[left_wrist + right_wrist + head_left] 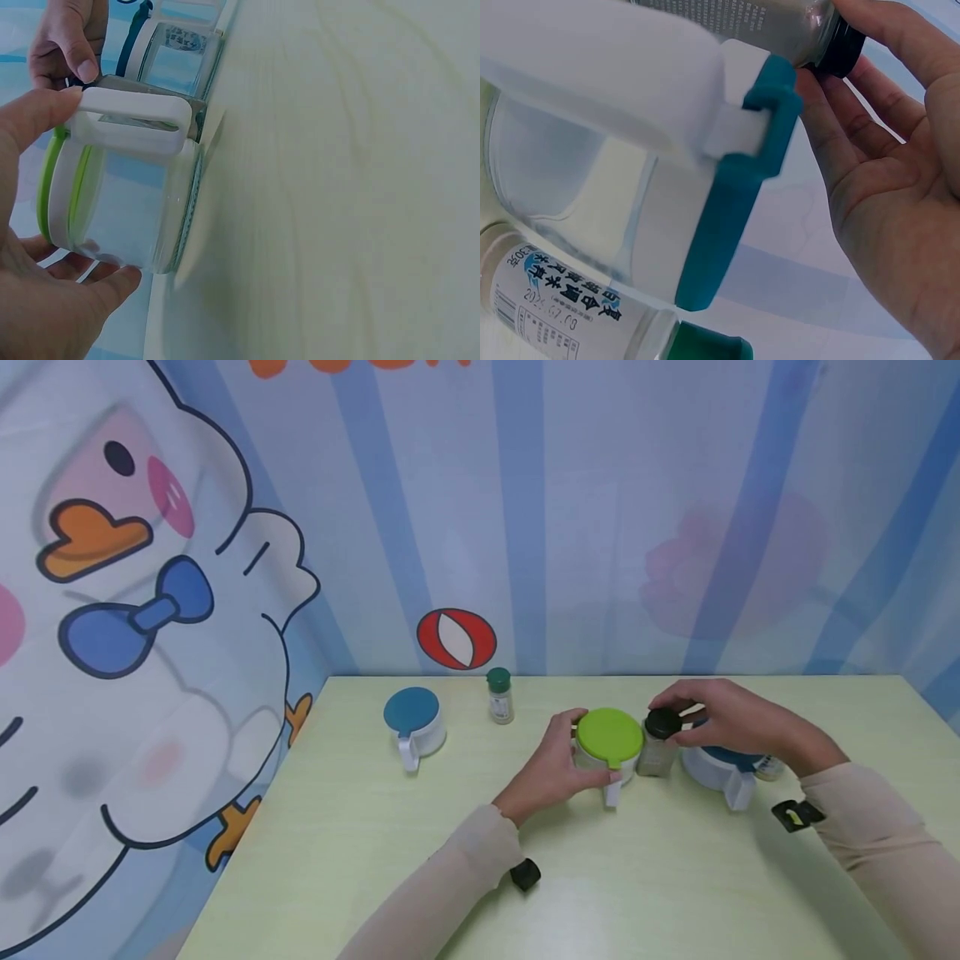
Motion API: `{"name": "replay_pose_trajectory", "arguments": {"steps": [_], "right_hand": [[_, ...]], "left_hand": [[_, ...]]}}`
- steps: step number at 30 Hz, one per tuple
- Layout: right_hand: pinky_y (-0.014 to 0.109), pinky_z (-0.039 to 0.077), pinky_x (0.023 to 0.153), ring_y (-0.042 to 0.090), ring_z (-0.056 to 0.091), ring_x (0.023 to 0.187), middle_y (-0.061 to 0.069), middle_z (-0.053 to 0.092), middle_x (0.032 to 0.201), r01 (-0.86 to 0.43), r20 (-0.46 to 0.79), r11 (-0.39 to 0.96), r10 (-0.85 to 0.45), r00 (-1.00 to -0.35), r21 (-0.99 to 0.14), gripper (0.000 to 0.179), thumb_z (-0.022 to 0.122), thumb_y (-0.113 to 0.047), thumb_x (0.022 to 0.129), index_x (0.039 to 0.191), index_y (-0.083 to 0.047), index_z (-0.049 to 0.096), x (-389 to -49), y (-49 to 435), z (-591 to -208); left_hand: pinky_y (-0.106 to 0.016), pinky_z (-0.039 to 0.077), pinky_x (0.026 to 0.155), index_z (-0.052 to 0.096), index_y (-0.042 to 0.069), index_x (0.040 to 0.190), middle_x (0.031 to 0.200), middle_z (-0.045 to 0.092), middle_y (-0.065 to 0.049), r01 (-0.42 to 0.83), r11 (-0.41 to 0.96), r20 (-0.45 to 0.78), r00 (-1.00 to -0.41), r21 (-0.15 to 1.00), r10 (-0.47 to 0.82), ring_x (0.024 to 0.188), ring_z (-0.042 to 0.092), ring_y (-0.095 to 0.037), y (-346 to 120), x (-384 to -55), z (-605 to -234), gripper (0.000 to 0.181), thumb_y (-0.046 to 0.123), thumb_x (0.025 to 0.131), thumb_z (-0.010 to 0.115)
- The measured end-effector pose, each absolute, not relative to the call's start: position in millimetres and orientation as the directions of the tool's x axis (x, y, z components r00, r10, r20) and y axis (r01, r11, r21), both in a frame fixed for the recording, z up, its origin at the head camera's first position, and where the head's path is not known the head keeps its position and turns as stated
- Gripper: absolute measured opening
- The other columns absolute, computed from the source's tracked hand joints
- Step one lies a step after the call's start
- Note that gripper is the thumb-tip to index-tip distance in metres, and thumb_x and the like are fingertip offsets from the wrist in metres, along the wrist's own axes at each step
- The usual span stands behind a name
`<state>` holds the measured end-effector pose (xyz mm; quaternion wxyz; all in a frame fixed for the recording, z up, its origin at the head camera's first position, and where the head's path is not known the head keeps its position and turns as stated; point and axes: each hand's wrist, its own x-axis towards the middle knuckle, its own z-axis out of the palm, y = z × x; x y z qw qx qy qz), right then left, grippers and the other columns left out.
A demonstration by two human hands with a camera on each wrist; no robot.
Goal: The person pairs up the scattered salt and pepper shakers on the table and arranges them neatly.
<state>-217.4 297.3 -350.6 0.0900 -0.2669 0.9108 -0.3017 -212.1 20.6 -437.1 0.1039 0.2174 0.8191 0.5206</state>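
Observation:
My left hand (546, 770) grips a clear jar with a green lid and a white handle (609, 737), thumb near the handle and fingers round the far side. Right beside it stands a spice bottle with a black cap (657, 757). My right hand (731, 720) pinches this bottle by its cap from above. Under that hand is a blue-lidded jar (697, 768), partly hidden by it. In the right wrist view the jar's white handle (607, 75) fills the foreground, with the black-capped bottle (780, 26) behind it.
A green-capped spice bottle (570, 300) stands to the right of the blue-lidded jar, mostly hidden in the head view. Further left are another blue-lidded jar (414, 720) and another green-capped bottle (500, 697). A printed curtain (600, 527) hangs behind the table (637, 877).

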Motion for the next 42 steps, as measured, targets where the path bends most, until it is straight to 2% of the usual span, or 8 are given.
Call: {"name": "replay_pose_trajectory", "arguments": {"steps": [16,23,28,34,42], "right_hand": [[0.037,0.060,0.088,0.037,0.065,0.115,0.014,0.064,0.127,-0.423,-0.011,0.666,-0.544,-0.839,-0.614,0.046,0.076,-0.011,0.090,0.133,-0.003,0.061,-218,298,-351],[0.045,0.058,0.091,0.035,0.064,0.117,0.014,0.063,0.129,-0.416,-0.039,0.685,-0.543,-0.839,-0.598,0.049,0.075,-0.011,0.091,0.136,-0.003,0.058,-216,294,-348],[0.052,0.055,0.094,0.032,0.060,0.122,0.012,0.061,0.136,-0.436,-0.033,0.704,-0.546,-0.837,-0.560,0.053,0.074,-0.024,0.094,0.141,-0.008,0.057,-212,290,-342],[0.057,0.048,0.103,0.035,0.055,0.131,0.010,0.056,0.145,-0.432,0.005,0.675,-0.536,-0.844,-0.598,0.056,0.071,-0.036,0.096,0.143,-0.011,0.055,-210,282,-336],[0.055,0.046,0.106,0.030,0.057,0.129,0.007,0.058,0.143,-0.452,0.056,0.617,-0.552,-0.832,-0.644,0.051,0.070,-0.036,0.097,0.141,-0.014,0.056,-212,267,-336]], "left_hand": [[-0.037,0.045,0.106,0.030,0.024,0.154,0.146,0.037,0.010,0.234,0.359,0.048,-0.887,0.903,0.458,0.126,0.043,-0.008,22,-213,-438,0.095,0.041,0.080,0.087],[-0.042,0.044,0.111,0.028,0.026,0.155,0.151,0.036,0.009,0.230,0.397,0.020,-0.884,0.888,0.467,0.133,0.043,-0.012,19,-213,-435,0.096,0.047,0.080,0.084],[-0.044,0.041,0.114,0.025,0.026,0.159,0.158,0.033,0.009,0.210,0.428,-0.018,-0.883,0.879,0.470,0.142,0.040,-0.019,10,-212,-429,0.101,0.052,0.080,0.083],[-0.039,0.040,0.116,0.026,0.025,0.159,0.158,0.036,0.009,0.239,0.398,0.016,-0.872,0.886,0.489,0.144,0.041,-0.019,-3,-214,-422,0.094,0.039,0.085,0.083],[-0.035,0.039,0.116,0.033,0.023,0.156,0.152,0.045,0.008,0.282,0.356,0.074,-0.864,0.891,0.498,0.137,0.046,-0.012,-25,-220,-417,0.078,0.022,0.091,0.077]]}}
